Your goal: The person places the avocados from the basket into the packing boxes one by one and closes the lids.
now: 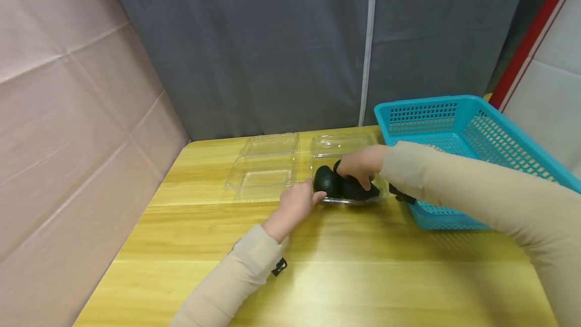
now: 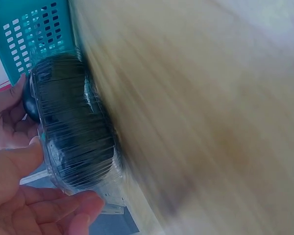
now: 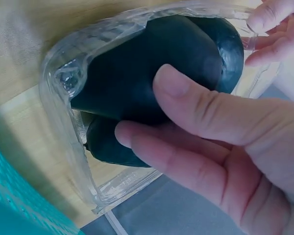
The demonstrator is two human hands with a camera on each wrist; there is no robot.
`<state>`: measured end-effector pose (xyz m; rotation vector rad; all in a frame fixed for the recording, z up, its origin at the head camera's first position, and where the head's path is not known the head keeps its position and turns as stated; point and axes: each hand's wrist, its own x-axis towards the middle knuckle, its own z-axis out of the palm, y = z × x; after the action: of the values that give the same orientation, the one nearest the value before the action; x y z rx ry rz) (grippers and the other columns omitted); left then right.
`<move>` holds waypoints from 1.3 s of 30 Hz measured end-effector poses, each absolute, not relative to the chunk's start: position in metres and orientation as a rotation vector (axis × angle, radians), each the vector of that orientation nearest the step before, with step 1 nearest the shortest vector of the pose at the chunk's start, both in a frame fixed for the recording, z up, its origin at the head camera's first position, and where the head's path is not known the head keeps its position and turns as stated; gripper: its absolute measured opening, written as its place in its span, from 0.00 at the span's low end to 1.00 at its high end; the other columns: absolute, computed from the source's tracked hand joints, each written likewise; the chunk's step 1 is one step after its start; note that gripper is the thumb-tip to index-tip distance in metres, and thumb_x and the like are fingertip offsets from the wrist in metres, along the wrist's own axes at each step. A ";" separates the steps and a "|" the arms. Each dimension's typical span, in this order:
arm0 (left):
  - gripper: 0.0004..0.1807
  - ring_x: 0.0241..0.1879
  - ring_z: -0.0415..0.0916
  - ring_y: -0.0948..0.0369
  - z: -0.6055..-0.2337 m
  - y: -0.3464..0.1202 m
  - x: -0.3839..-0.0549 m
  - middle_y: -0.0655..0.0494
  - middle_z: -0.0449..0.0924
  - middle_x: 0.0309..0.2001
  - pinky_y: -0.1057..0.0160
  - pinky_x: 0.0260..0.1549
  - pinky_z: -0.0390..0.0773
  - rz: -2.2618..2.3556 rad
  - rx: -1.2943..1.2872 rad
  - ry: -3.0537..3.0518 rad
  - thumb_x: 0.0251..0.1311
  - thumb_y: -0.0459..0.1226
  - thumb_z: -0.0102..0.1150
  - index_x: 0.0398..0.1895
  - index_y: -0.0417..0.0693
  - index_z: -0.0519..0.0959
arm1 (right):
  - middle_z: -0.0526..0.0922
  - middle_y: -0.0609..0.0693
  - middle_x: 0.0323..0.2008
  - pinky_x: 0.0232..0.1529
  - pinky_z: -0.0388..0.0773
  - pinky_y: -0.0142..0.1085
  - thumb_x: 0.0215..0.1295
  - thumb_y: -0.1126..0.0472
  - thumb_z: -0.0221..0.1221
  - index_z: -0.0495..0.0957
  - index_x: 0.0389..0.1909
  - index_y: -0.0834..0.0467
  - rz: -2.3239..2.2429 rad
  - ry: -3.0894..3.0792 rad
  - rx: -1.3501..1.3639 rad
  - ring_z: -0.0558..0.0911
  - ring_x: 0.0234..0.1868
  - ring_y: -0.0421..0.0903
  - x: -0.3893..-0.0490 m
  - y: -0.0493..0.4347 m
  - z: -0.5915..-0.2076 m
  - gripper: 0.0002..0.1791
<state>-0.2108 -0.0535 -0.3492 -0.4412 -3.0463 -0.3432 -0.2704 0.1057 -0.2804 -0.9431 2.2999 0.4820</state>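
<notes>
Right hand [image 1: 362, 162] on dark avocado [image 1: 356, 192]

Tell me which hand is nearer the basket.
Right. The right hand is over the filled box, just left of the basket; the left hand is farther off, at the box's left front corner.

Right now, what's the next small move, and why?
Probably have the right hand settle the dark green fruit between its thumb and fingers lower into the clear container: in the left wrist view it bulges past the open top. The left hand grips the near left corner, which should help keep the container steady.
</notes>
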 end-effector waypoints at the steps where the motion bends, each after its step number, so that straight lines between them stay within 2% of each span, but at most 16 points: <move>1: 0.28 0.37 0.80 0.50 -0.349 -0.054 -0.211 0.42 0.82 0.39 0.56 0.23 0.77 -0.344 -0.438 -3.050 0.60 0.54 0.52 0.51 0.39 0.74 | 0.75 0.51 0.31 0.21 0.74 0.32 0.44 0.68 0.69 0.73 0.37 0.60 0.482 2.296 -0.952 0.72 0.19 0.42 -0.270 0.105 -0.280 0.19; 7: 0.28 0.38 0.80 0.50 -0.348 -0.053 -0.211 0.43 0.82 0.39 0.56 0.23 0.77 -0.334 -0.426 -3.054 0.59 0.54 0.52 0.52 0.41 0.74 | 0.73 0.49 0.26 0.20 0.70 0.31 0.46 0.68 0.68 0.73 0.36 0.61 0.518 2.282 -0.953 0.70 0.18 0.42 -0.271 0.102 -0.280 0.16; 14: 0.23 0.33 0.80 0.50 -0.347 -0.052 -0.208 0.44 0.81 0.31 0.56 0.22 0.76 -0.289 -0.425 -3.050 0.58 0.55 0.53 0.36 0.42 0.76 | 0.71 0.48 0.23 0.19 0.67 0.30 0.50 0.69 0.66 0.72 0.37 0.61 0.355 2.303 -0.845 0.68 0.19 0.41 -0.269 0.110 -0.271 0.14; 17: 0.23 0.33 0.80 0.50 -0.346 -0.051 -0.206 0.44 0.81 0.31 0.56 0.23 0.76 -0.281 -0.420 -3.050 0.58 0.55 0.53 0.33 0.43 0.75 | 0.70 0.49 0.22 0.20 0.65 0.30 0.52 0.71 0.63 0.70 0.40 0.63 0.229 2.312 -0.794 0.67 0.19 0.41 -0.271 0.116 -0.261 0.15; 20: 0.23 0.33 0.80 0.50 -0.346 -0.051 -0.206 0.45 0.81 0.30 0.56 0.23 0.76 -0.271 -0.414 -3.051 0.58 0.56 0.53 0.33 0.43 0.75 | 0.73 0.51 0.27 0.26 0.70 0.34 0.55 0.69 0.61 0.68 0.47 0.63 0.142 2.347 -0.720 0.72 0.25 0.45 -0.279 0.119 -0.250 0.19; 23: 0.23 0.31 0.80 0.51 -0.346 -0.050 -0.205 0.46 0.81 0.28 0.57 0.21 0.75 -0.260 -0.409 -3.053 0.58 0.56 0.53 0.32 0.43 0.75 | 0.75 0.58 0.40 0.37 0.77 0.41 0.57 0.66 0.61 0.66 0.53 0.63 0.059 2.421 -0.665 0.77 0.36 0.52 -0.292 0.121 -0.243 0.24; 25: 0.23 0.28 0.79 0.52 -0.346 -0.050 -0.205 0.47 0.79 0.26 0.58 0.20 0.74 -0.253 -0.415 -3.054 0.58 0.56 0.52 0.32 0.43 0.75 | 0.73 0.61 0.48 0.43 0.77 0.46 0.57 0.65 0.61 0.65 0.57 0.63 -0.001 2.486 -0.638 0.78 0.42 0.56 -0.302 0.123 -0.242 0.26; 28: 0.24 0.26 0.78 0.53 -0.347 -0.050 -0.204 0.48 0.78 0.24 0.60 0.17 0.73 -0.236 -0.422 -3.057 0.58 0.56 0.52 0.32 0.43 0.76 | 0.69 0.65 0.54 0.43 0.77 0.47 0.58 0.66 0.60 0.64 0.58 0.65 -0.115 2.582 -0.623 0.77 0.43 0.57 -0.314 0.126 -0.242 0.27; 34: 0.25 0.25 0.78 0.54 -0.348 -0.049 -0.203 0.48 0.78 0.23 0.63 0.15 0.71 -0.208 -0.424 -3.057 0.59 0.57 0.50 0.34 0.42 0.76 | 0.65 0.68 0.57 0.44 0.76 0.49 0.61 0.65 0.55 0.63 0.58 0.70 -0.366 2.703 -0.515 0.72 0.48 0.60 -0.329 0.136 -0.251 0.25; 39: 0.24 0.26 0.79 0.53 -0.346 -0.048 -0.202 0.48 0.78 0.23 0.62 0.15 0.72 -0.200 -0.428 -3.035 0.58 0.57 0.51 0.32 0.43 0.76 | 0.68 0.68 0.54 0.47 0.74 0.50 0.61 0.61 0.54 0.66 0.52 0.72 -0.555 2.766 -0.358 0.72 0.49 0.60 -0.345 0.143 -0.271 0.23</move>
<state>-0.2021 -0.0484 -0.3465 -0.4284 -3.0350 -0.2000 -0.3446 0.1434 -0.2715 -0.3580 2.7660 -0.5551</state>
